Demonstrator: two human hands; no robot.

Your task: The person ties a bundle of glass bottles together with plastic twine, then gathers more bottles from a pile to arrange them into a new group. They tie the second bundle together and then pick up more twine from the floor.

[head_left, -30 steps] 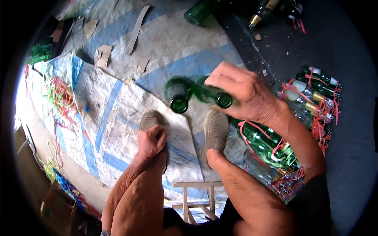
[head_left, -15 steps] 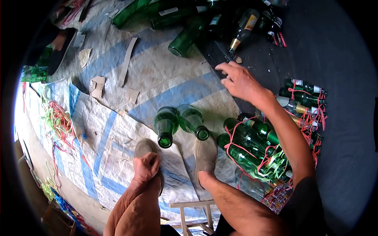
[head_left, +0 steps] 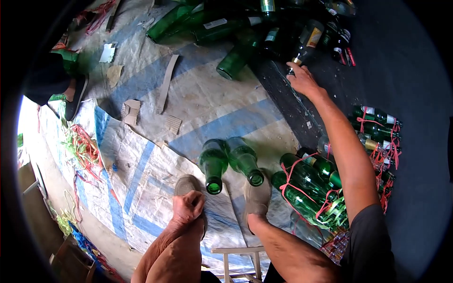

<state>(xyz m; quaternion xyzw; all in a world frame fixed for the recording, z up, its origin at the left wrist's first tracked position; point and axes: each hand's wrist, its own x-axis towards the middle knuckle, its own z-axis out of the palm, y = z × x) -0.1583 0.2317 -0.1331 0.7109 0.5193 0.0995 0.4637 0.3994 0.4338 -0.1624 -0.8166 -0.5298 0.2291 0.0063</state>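
My left hand (head_left: 188,206) rests in a closed curl on my knee; what it holds, if anything, is hidden. My right hand (head_left: 304,81) reaches forward to the gold neck of a clear bottle (head_left: 311,37) with a yellow label, its fingers at the neck. Whether they grip it cannot be made out. Two green bottles (head_left: 213,162) (head_left: 244,159) stand side by side in front of my shoes. To their right lie green bottles (head_left: 299,177) tied with pink string.
Loose green bottles (head_left: 217,28) lie at the top. More tied bottles (head_left: 377,123) are at the right, on dark cloth (head_left: 415,141). Tangled string (head_left: 82,148) and another person's foot (head_left: 71,94) are at the left. Cardboard scraps (head_left: 167,85) lie on the sheeting.
My right hand has moved forward to the neck of the clear bottle. The view has shifted, so things appear lower and further right. My left hand stays on my knee.
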